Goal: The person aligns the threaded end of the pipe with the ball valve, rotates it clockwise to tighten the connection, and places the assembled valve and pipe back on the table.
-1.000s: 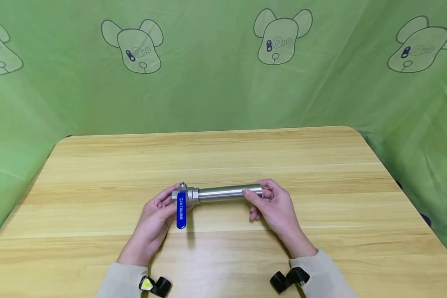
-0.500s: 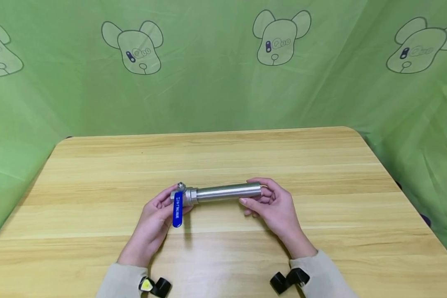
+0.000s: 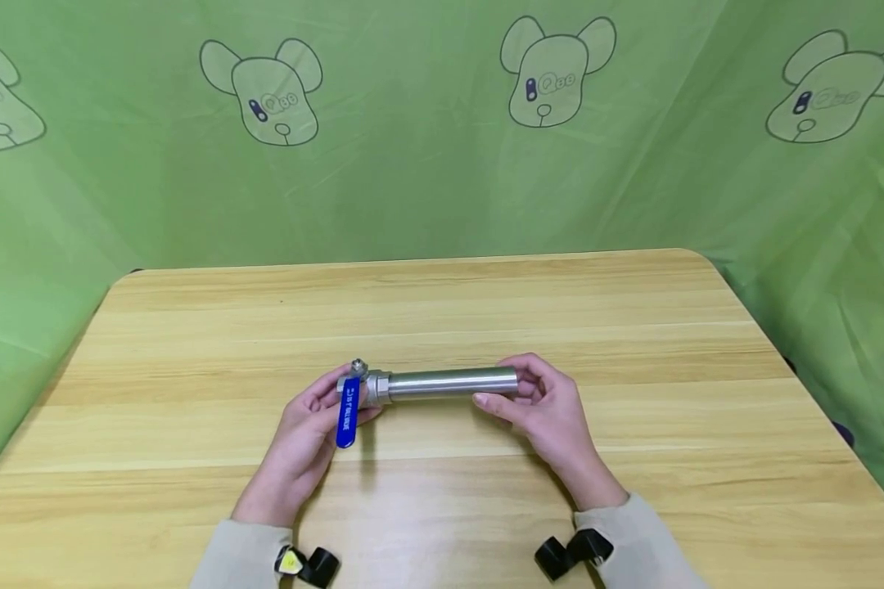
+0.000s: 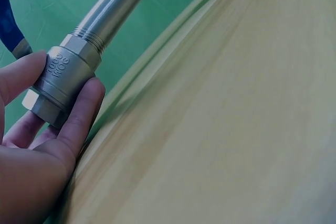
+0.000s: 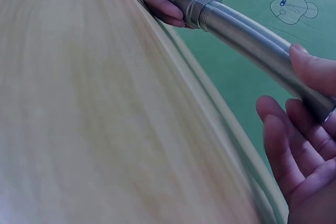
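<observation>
Black wrist cams [image 3: 318, 566] on my cuffs [image 3: 245, 558]. Blue handle [image 3: 348, 415] points near. Left hand [image 3: 298, 438] grips the valve [image 3: 374, 388]. Right hand [image 3: 551, 421]: fingers curled loosely round the right end of the pipe [image 3: 453, 381]; can't tell if thumb presses. Pipe runs right from valve, some thread showing, held above the table [image 3: 442, 315]. Green curtain [image 3: 412, 188] beyond far edge.
</observation>
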Demonstrator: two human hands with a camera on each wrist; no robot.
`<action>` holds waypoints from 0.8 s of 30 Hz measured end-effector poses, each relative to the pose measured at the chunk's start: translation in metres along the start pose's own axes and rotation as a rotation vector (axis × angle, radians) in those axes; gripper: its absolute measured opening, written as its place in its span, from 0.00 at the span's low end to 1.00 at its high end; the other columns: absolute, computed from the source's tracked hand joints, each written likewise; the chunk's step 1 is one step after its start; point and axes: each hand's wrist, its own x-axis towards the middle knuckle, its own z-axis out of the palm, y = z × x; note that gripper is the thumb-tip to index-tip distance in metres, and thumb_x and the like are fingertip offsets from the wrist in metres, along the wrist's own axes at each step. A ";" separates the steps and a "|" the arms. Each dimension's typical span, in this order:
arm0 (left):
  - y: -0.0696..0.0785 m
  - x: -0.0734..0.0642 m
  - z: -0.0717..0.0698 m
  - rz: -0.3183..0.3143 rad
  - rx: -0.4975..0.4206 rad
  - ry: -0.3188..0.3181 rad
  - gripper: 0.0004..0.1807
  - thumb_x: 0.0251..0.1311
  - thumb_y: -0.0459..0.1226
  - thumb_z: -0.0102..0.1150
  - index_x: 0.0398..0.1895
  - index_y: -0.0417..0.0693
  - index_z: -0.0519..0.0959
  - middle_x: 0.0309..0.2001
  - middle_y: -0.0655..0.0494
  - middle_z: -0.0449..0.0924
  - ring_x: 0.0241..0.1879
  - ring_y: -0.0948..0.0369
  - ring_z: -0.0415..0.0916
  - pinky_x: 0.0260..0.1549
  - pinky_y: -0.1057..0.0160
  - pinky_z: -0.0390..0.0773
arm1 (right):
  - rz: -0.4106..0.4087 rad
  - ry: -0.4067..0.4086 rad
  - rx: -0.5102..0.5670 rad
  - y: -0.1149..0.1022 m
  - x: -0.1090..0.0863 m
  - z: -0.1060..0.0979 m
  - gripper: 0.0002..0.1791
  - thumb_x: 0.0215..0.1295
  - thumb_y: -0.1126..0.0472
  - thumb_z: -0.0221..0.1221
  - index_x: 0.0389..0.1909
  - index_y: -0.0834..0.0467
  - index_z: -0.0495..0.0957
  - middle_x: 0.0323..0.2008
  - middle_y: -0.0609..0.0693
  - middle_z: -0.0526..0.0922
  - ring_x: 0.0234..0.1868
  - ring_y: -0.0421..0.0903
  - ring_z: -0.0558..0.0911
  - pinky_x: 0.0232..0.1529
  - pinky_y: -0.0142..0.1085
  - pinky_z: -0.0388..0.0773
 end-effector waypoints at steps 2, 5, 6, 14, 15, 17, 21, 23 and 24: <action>0.000 0.000 0.000 -0.007 0.005 0.007 0.33 0.73 0.24 0.56 0.79 0.38 0.65 0.58 0.58 0.88 0.57 0.63 0.86 0.66 0.58 0.87 | 0.029 -0.013 0.017 0.000 0.000 0.000 0.24 0.59 0.68 0.78 0.53 0.67 0.79 0.36 0.48 0.88 0.27 0.42 0.86 0.26 0.32 0.88; 0.001 -0.001 0.000 -0.016 0.018 0.014 0.34 0.71 0.23 0.57 0.79 0.39 0.65 0.58 0.59 0.88 0.57 0.63 0.86 0.66 0.60 0.86 | 0.065 -0.019 0.027 -0.001 0.001 0.001 0.23 0.61 0.66 0.77 0.52 0.68 0.79 0.33 0.47 0.87 0.21 0.42 0.82 0.23 0.33 0.85; 0.001 -0.001 0.000 -0.016 0.020 0.015 0.34 0.70 0.23 0.57 0.79 0.38 0.65 0.58 0.59 0.88 0.57 0.63 0.86 0.67 0.60 0.86 | 0.073 -0.015 0.023 -0.001 0.001 0.001 0.22 0.62 0.65 0.77 0.52 0.67 0.79 0.32 0.46 0.87 0.20 0.42 0.81 0.22 0.33 0.84; 0.001 -0.001 0.001 -0.019 0.027 0.015 0.33 0.69 0.22 0.60 0.77 0.39 0.68 0.65 0.52 0.84 0.59 0.61 0.86 0.66 0.60 0.86 | 0.127 0.012 -0.030 0.001 0.003 0.000 0.19 0.66 0.55 0.76 0.45 0.63 0.80 0.24 0.46 0.82 0.17 0.42 0.78 0.18 0.29 0.75; 0.001 -0.001 0.002 -0.019 0.026 0.016 0.33 0.69 0.22 0.60 0.77 0.39 0.68 0.65 0.52 0.84 0.59 0.61 0.86 0.65 0.60 0.86 | 0.129 0.017 -0.042 0.002 0.003 0.000 0.19 0.66 0.54 0.75 0.43 0.63 0.80 0.22 0.46 0.81 0.17 0.43 0.79 0.17 0.29 0.74; 0.000 0.000 0.002 -0.020 0.024 0.019 0.33 0.69 0.22 0.60 0.77 0.39 0.68 0.65 0.51 0.84 0.58 0.60 0.87 0.65 0.60 0.87 | 0.129 0.025 -0.065 0.003 0.003 0.001 0.19 0.67 0.51 0.74 0.42 0.62 0.80 0.20 0.47 0.81 0.17 0.43 0.79 0.17 0.28 0.72; -0.001 0.000 0.002 -0.016 0.031 0.017 0.33 0.68 0.23 0.61 0.76 0.40 0.69 0.64 0.52 0.85 0.58 0.60 0.87 0.65 0.61 0.87 | 0.129 0.036 -0.098 0.003 0.004 0.002 0.20 0.68 0.49 0.73 0.39 0.61 0.80 0.18 0.48 0.81 0.17 0.44 0.79 0.17 0.28 0.69; -0.001 -0.001 0.002 -0.010 0.038 0.018 0.33 0.68 0.23 0.62 0.76 0.40 0.69 0.63 0.54 0.86 0.57 0.60 0.87 0.64 0.62 0.87 | 0.136 0.041 -0.109 0.003 0.004 0.002 0.20 0.69 0.47 0.73 0.38 0.61 0.80 0.18 0.48 0.81 0.17 0.45 0.80 0.16 0.28 0.68; -0.002 -0.001 0.001 -0.006 0.039 0.017 0.33 0.67 0.22 0.61 0.76 0.40 0.69 0.62 0.54 0.87 0.56 0.61 0.87 0.65 0.61 0.87 | 0.141 0.044 -0.113 0.003 0.004 0.002 0.21 0.69 0.47 0.73 0.37 0.61 0.80 0.18 0.48 0.80 0.17 0.45 0.80 0.16 0.28 0.68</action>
